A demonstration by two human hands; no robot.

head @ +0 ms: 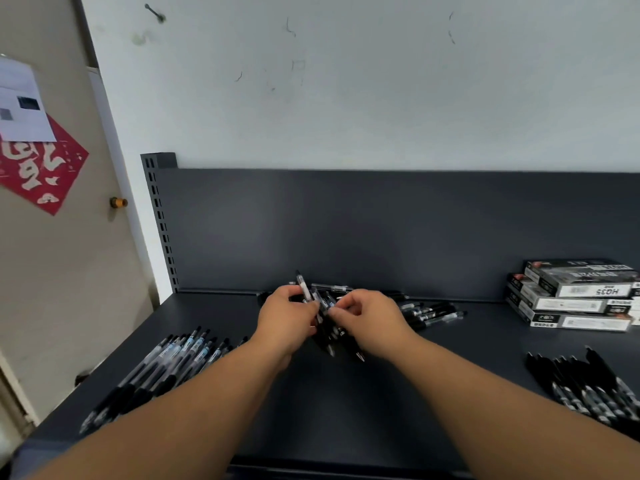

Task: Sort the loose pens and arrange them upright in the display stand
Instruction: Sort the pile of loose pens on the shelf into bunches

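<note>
Both my hands meet over the middle of the dark shelf, above a loose pile of pens near the back panel. My left hand grips a bundle of several pens; one clear-barrelled pen sticks up from it and dark tips point down toward me. My right hand pinches the same bundle from the right. A sorted row of clear-barrelled pens lies at the left of the shelf. A row of black pens lies at the right. No display stand is in view.
A stack of three pen boxes stands at the back right of the shelf. The slotted upright post and dark back panel close the rear. A door with a red paper and an orange knob is at the left.
</note>
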